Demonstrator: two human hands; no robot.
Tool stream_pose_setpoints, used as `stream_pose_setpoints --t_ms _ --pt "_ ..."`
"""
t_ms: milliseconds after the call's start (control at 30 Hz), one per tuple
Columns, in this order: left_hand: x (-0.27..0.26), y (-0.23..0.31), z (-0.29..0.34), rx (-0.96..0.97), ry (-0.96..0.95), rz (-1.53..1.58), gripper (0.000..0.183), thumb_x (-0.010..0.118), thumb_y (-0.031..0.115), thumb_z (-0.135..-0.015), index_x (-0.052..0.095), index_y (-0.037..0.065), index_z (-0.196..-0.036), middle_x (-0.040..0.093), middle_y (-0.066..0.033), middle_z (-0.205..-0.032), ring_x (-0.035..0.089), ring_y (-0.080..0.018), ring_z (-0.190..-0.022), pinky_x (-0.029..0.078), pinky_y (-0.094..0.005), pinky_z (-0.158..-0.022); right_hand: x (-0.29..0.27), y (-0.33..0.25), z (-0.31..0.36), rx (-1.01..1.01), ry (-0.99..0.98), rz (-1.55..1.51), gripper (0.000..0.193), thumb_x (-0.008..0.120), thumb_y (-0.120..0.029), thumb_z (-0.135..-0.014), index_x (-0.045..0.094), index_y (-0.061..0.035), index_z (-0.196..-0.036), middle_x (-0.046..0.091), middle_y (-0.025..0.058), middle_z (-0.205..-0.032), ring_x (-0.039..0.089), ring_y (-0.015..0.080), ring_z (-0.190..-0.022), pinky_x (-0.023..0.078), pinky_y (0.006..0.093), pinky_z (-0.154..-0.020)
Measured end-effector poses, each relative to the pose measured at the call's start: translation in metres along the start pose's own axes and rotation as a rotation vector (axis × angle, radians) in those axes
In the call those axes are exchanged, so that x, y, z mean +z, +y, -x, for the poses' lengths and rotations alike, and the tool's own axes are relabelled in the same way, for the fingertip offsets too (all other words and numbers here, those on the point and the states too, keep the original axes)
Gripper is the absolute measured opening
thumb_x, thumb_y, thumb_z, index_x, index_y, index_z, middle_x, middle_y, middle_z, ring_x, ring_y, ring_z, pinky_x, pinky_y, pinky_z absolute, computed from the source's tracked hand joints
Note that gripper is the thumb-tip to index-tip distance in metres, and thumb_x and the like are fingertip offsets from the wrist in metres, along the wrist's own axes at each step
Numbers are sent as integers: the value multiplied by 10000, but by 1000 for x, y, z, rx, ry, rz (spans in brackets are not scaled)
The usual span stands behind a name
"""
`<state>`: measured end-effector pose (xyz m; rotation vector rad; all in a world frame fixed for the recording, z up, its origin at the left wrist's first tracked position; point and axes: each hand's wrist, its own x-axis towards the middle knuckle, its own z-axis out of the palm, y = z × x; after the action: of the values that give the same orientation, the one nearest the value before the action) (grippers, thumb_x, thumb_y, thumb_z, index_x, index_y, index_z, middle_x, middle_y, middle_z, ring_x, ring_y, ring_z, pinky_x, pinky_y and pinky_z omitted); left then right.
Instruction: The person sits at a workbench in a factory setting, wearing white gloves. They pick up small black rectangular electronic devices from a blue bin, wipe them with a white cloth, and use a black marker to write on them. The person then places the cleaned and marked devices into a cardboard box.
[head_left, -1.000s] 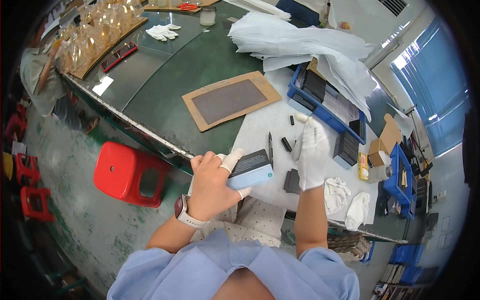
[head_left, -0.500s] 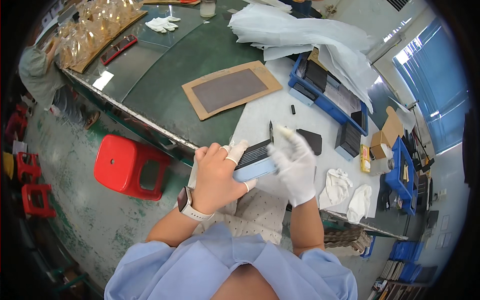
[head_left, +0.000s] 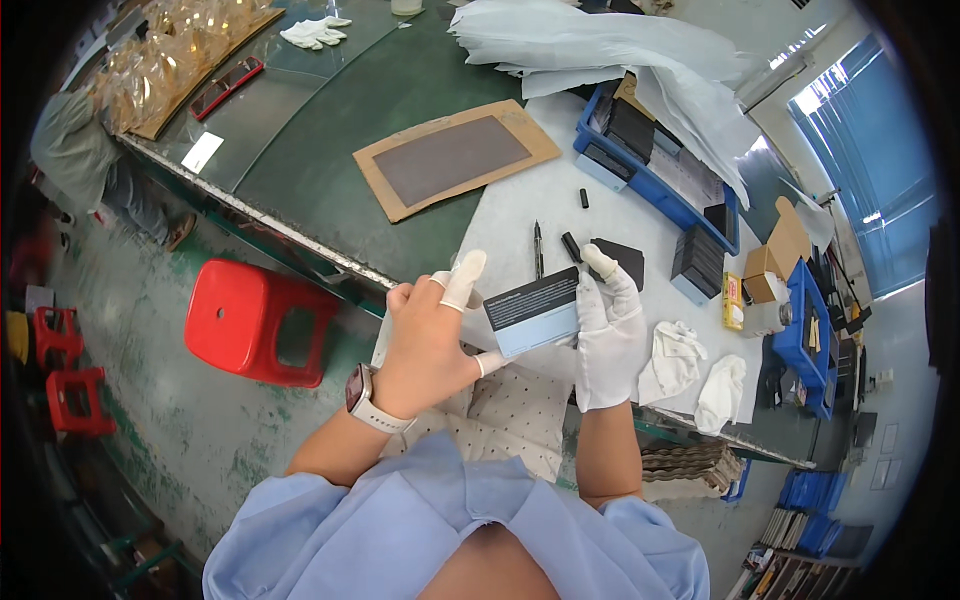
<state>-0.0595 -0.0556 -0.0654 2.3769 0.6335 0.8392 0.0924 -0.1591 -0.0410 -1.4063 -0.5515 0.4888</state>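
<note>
A black and light-blue flat box with pale print is held up in front of me, tilted. My right hand, in a white glove, grips it by its right end. Beside its left end is my left hand, thumb and forefinger spread, with white covers on some fingers and a watch on the wrist. The thumb tip comes close to the box's lower left corner; I cannot tell whether it touches. Just beyond the box lie a black pen, a short black stick-like piece and a dark flat piece.
A blue crate with black boxes stands at the back right, a stack of boxes beside it. White gloves lie at the right front. A framed dark pad is further back. On the floor at left stands a red stool.
My right hand has moved from above the box to its right end and closed on it. The box has turned its printed face toward me. My left hand's fingers have come off its left end.
</note>
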Motion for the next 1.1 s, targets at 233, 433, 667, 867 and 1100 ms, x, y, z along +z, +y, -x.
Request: stream_pose_setpoints --t_ms 233,433,667,867,1100 --pt "-4 -8 10 -46 -45 -7 934 860 331 -620 430 39 -1396 591 -13 -932 522 -216 -892 288 -394 -852 4 4 0 50 -3 44 320 533 -34 -961 529 -7 -1279 606 72 -1234 602 29 -729 523 169 -495" --pt "-10 -2 2 -260 -430 205 816 848 263 -682 474 33 -1370 630 -44 -1065 559 -160 -856 409 -325 -800 5 20 -3 -208 203 154 296 496 -36 -986 548 10 -1274 616 83 -1203 594 104 -1010 483 220 -862" --pt "9 13 7 -657 -521 1593 700 463 544 -960 427 -15 -1379 520 -145 -1362 526 -254 -1219 420 -391 -1010 -1 37 28 -573 -143 527 314 712 -74 -829 637 7 -1123 664 96 -871 644 249 -696 512 324 -596" --pt "15 6 -2 -795 -379 1868 560 544 245 -889 442 -52 -1352 492 -247 -1370 491 -356 -1254 377 -467 -1072 -5 47 39 -1002 -8 590 439 821 -119 -690 663 -33 -1090 621 22 -756 583 205 -592 471 302 -511" --pt "22 -22 0 -498 -23 1473 703 619 137 -806 343 -25 -1432 466 -206 -1394 582 -249 -1091 417 -390 -1035 -119 32 36 -887 59 1467 291 745 -203 -771 699 -111 -1043 586 100 -1166 554 320 -1048 458 415 -908"
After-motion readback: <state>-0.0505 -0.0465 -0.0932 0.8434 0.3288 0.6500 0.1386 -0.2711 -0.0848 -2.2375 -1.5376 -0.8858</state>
